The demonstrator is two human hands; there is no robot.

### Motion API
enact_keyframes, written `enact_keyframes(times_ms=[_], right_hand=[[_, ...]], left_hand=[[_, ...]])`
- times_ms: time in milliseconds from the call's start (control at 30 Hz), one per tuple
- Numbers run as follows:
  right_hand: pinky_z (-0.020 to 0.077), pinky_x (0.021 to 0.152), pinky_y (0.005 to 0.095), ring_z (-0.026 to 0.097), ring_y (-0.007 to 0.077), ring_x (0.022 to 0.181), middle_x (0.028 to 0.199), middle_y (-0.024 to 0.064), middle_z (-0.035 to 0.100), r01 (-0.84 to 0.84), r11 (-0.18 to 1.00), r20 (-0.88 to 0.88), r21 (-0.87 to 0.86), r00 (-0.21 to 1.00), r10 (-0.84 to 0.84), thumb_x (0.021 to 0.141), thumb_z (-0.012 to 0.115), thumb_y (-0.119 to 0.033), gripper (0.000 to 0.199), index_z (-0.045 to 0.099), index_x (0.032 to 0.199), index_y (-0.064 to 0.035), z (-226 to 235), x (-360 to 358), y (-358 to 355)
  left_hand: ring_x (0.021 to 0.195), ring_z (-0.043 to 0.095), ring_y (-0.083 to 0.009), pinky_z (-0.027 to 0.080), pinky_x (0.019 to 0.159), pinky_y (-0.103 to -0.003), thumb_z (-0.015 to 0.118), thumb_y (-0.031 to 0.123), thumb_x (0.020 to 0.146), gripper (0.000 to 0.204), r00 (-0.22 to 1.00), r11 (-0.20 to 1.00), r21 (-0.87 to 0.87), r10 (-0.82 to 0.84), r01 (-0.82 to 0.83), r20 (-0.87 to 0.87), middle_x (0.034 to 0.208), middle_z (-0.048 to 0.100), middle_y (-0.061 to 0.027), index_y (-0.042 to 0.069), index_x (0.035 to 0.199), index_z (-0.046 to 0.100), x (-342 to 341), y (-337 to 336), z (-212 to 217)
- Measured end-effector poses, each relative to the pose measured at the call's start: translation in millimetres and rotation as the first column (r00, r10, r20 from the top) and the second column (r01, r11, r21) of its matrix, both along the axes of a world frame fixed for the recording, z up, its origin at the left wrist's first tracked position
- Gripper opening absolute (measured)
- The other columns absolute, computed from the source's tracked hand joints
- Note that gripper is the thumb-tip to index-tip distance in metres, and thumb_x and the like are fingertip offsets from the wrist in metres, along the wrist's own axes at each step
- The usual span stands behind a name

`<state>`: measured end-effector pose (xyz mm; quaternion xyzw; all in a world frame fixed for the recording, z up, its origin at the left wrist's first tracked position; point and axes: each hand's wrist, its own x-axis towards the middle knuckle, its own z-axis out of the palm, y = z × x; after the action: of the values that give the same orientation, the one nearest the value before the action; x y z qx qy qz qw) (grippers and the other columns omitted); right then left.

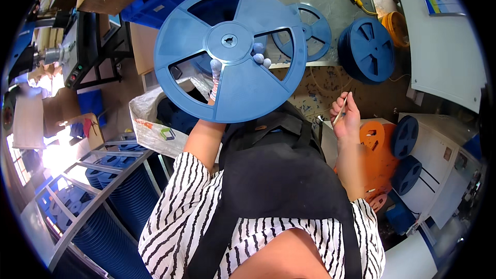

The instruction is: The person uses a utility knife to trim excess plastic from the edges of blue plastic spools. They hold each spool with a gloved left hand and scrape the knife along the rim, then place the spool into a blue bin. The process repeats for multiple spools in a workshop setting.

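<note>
Blue plastic reel — a big flat disc with three wedge-shaped cut-outs and a small round hub — was up in front of me, held by my left hand from behind. My fingers, wrapped in pale tape, poked through one of the cut-outs beside the hub, and another taped finger showed through the lower-left opening, so that hand was closed on the disc, holding it nearly face-on to me and well above my lap.

My right hand was off to the right and lower, well apart from the reel, with its fingers curled and pinching a thin pale stick-like tool that slanted up between them.

Below my hands lay my dark apron over a black-and-white striped shirt. Behind the held reel a second blue spoked reel lay flat, and a stack of the same blue reels stood on edge to its right, near an orange coil of cord. An orange reel sat just beside my right forearm, with two dark blue reels leaning on a white cabinet. At lower left a grey metal rack held rows of blue reels — a white sack rested above it.
</note>
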<state>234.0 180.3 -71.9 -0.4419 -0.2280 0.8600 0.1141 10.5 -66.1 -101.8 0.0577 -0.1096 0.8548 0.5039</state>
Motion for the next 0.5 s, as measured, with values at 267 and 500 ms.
enact_keyframes(times_ms=[267, 500], right_hand=[[0.0509, 0.054, 0.0265, 0.061, 0.0131, 0.066, 0.082, 0.0045, 0.065, 0.017, 0.961, 0.329, 0.277, 0.938, -0.111, 0.096, 0.068, -0.013, 0.013, 0.058, 0.103, -0.0096, -160, -30, 39], [0.0384, 0.046, 0.0242, 0.054, 0.0108, 0.06, 0.076, 0.0004, 0.06, 0.111, 0.952, 0.548, 0.287, 0.796, -0.258, 0.09, 0.073, -0.007, 0.015, 0.061, 0.099, -0.0075, -362, -88, 110]], left_hand=[[0.116, 0.061, -0.0251, 0.051, 0.102, -0.039, 0.085, 0.011, 0.075, 0.105, 0.717, 0.013, -0.74, -0.237, -0.673, -0.656, 0.136, 0.058, -0.0188, 0.006, 0.159, 0.023, -58, -34, -49], [0.118, 0.058, -0.0412, 0.049, 0.103, -0.044, 0.09, 0.016, 0.068, 0.114, 0.347, -0.327, -0.173, -0.932, -0.929, -0.102, 0.138, 0.051, -0.0259, 0.025, 0.161, 0.024, -115, -20, -156]])
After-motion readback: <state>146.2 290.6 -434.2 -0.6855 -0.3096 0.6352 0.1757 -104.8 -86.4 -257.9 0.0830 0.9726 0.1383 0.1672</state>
